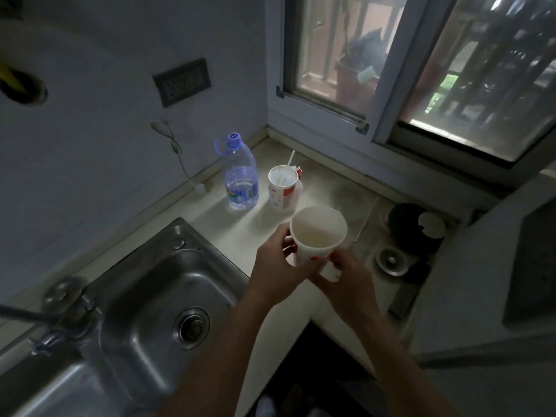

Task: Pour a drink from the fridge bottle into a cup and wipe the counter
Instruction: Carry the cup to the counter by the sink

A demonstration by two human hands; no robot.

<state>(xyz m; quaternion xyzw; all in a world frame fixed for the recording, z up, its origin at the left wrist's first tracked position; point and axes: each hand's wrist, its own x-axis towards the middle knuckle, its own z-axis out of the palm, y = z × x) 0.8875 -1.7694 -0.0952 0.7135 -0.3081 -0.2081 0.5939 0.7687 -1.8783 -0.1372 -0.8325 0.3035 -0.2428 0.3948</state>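
I hold a white paper cup (318, 233) with red print above the counter (240, 227), tilted a little toward me, and its inside looks empty. My left hand (276, 266) grips its left side, and my right hand (346, 272) grips its lower right side. A clear plastic bottle (240, 179) with a blue cap and handle stands capped near the back wall, partly full of clear liquid. Beside it stands a second paper cup (282, 188) with a lid and a white straw.
A steel sink (144, 296) with a drain lies left of my hands, its tap (63, 311) at the left edge. A dark round object (412, 227), a metal strainer (391, 261) and a dark flat item (403, 299) sit on the right. A window (421, 70) is behind.
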